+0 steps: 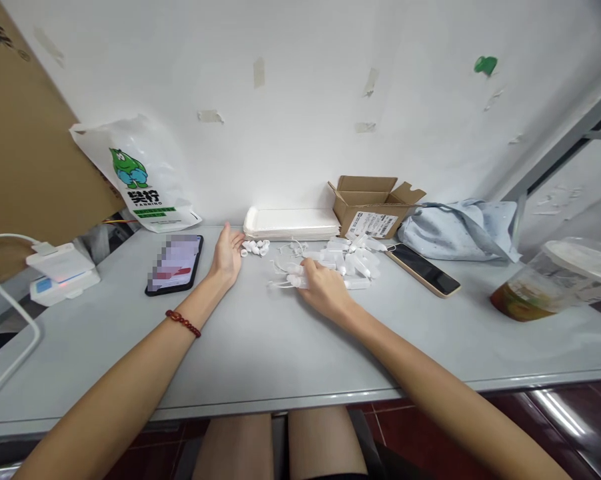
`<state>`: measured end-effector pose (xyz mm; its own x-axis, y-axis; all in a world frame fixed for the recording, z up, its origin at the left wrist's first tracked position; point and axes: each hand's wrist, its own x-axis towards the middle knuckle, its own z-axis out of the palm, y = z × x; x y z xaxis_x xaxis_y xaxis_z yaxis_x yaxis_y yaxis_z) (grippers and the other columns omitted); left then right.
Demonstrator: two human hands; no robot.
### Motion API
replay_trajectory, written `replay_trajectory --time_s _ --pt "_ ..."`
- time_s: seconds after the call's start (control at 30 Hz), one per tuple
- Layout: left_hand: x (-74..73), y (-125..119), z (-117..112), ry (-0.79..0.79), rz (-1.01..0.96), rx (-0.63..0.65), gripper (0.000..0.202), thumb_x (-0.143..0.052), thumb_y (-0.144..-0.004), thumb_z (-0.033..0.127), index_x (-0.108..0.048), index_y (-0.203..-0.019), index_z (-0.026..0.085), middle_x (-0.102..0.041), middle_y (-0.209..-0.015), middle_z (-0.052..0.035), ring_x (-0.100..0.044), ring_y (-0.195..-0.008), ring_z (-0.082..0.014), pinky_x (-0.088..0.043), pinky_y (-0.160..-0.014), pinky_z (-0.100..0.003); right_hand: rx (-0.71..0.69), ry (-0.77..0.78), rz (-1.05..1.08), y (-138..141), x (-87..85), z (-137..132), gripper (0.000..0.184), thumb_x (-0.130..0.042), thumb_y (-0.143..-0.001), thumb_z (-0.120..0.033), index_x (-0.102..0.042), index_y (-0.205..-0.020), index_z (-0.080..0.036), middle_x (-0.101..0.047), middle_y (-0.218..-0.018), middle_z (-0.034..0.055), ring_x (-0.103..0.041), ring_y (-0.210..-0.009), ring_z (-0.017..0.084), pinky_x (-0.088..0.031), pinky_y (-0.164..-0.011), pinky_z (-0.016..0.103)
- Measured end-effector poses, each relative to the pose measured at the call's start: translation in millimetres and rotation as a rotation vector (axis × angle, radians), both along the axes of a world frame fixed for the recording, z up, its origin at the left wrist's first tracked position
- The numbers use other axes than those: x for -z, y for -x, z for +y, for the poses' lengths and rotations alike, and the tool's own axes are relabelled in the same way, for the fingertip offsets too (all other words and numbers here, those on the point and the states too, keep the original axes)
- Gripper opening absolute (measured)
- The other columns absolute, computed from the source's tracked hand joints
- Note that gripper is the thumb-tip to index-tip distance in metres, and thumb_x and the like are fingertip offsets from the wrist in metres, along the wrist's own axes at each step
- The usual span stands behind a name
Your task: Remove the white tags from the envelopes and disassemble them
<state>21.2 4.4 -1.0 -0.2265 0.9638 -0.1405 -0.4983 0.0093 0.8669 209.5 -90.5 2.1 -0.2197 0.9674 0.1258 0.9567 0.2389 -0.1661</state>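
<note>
Left hand (226,253) open, fingers apart, edge resting on table (260,353), just beside small cluster of white caps (255,247), touching none. Right hand (321,285) palm down, fingers curled over near edge of white plastic pieces (353,259); cannot tell if one is pinched. Pile lies mid-table, in front of tray stack (290,223) and cardboard box (370,203). Step looks like picking single piece from pile. Pieces small, tangled with thin loops: needs fine fingertip pinch.
</note>
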Motion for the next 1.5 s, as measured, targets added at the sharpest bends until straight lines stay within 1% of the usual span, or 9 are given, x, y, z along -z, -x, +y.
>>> replay_trajectory --time_s 0.17,0.3,0.47,0.7,0.97,1.07,1.17,1.3,1.5 --pt "-2.0 -2 -5 -0.018 0.021 0.043 0.065 -0.034 -0.091 0.045 -0.03 -0.14 0.003 -0.034 -0.146 -0.0186 -0.035 -0.134 -0.018 -0.023 -0.11 -0.023 0.008 0.002 -0.002 -1 0.6 1 0.029 -0.045 -0.08 -0.02 -0.046 -0.108 -0.015 -0.063 -0.108 0.0126 -0.062 -0.085 0.025 -0.034 -0.058 0.029" --pt "-2.7 -1 -6 0.004 0.01 0.052 0.065 -0.034 -0.091 0.046 -0.028 -0.142 0.005 -0.033 -0.147 -0.0174 -0.034 -0.135 -0.0184 -0.023 -0.11 -0.025 0.003 0.006 0.03 -2 0.5 0 0.028 -0.046 -0.08 -0.023 -0.047 -0.107 -0.015 -0.064 -0.106 0.0116 -0.062 -0.084 0.026 -0.033 -0.058 0.029" --pt "-1.3 0 -7 0.011 0.01 0.067 0.068 -0.034 -0.091 0.047 -0.026 -0.142 0.002 -0.031 -0.148 -0.0191 -0.032 -0.135 -0.019 -0.025 -0.11 -0.025 0.012 0.022 0.094 -2 -0.4 1 0.028 -0.049 -0.081 -0.026 -0.047 -0.107 -0.016 -0.065 -0.106 0.0105 -0.062 -0.085 0.025 -0.031 -0.057 0.028" --pt "1.0 -1 -6 0.039 0.097 -0.006 0.06 -0.037 -0.092 0.043 -0.034 -0.138 0.004 -0.039 -0.142 -0.0216 -0.043 -0.129 -0.0209 -0.033 -0.106 -0.028 0.036 0.042 0.158 -7 -1.5 3 0.027 -0.054 -0.077 -0.027 -0.052 -0.1 -0.015 -0.067 -0.09 0.0114 -0.06 -0.077 0.024 -0.029 -0.055 0.027" --pt "2.4 -2 -7 0.03 0.144 -0.04 0.052 -0.043 -0.091 0.04 -0.042 -0.131 0.007 -0.045 -0.137 -0.0214 -0.049 -0.123 -0.0224 -0.039 -0.101 -0.028 0.113 0.032 0.58 -16 -6.8 10 0.021 -0.064 -0.064 -0.029 -0.052 -0.078 -0.018 -0.058 -0.066 -0.0009 -0.051 -0.06 0.014 -0.032 -0.051 0.023" --pt "2.8 -1 -7 0.025 0.135 -0.044 0.05 -0.044 -0.09 0.041 -0.044 -0.129 0.009 -0.047 -0.135 -0.0197 -0.049 -0.123 -0.0217 -0.038 -0.102 -0.028 0.123 0.095 0.77 -17 -8.1 12 0.023 -0.066 -0.061 -0.03 -0.051 -0.074 -0.019 -0.054 -0.059 -0.0039 -0.05 -0.053 0.012 -0.035 -0.049 0.023" --pt "2.0 1 -8 0.026 0.136 -0.04 0.049 -0.044 -0.09 0.041 -0.046 -0.128 0.011 -0.048 -0.135 -0.0182 -0.048 -0.124 -0.0215 -0.037 -0.103 -0.029 0.115 0.183 0.955 -17 -9.1 11 0.024 -0.066 -0.058 -0.026 -0.051 -0.075 -0.018 -0.056 -0.058 -0.0037 -0.052 -0.05 0.013 -0.041 -0.048 0.025" --pt "0.7 3 -9 0.034 0.14 -0.02 0.053 -0.04 -0.091 0.043 -0.042 -0.131 0.007 -0.046 -0.135 -0.0207 -0.048 -0.124 -0.0221 -0.036 -0.104 -0.028 0.062 0.263 1.151 -15 -11.2 10 0.026 -0.068 -0.055 -0.021 -0.052 -0.075 -0.017 -0.061 -0.062 -0.0007 -0.056 -0.055 0.013 -0.045 -0.049 0.025" --pt "1.1 3 -9 0.032 0.127 -0.008 0.058 -0.042 -0.09 0.044 -0.04 -0.132 0.005 -0.046 -0.135 -0.0233 -0.05 -0.123 -0.0225 -0.038 -0.102 -0.027 0.036 0.314 1.216 -14 -14.1 8 0.024 -0.068 -0.056 -0.021 -0.053 -0.073 -0.016 -0.06 -0.061 -0.0009 -0.056 -0.056 0.012 -0.046 -0.049 0.023"
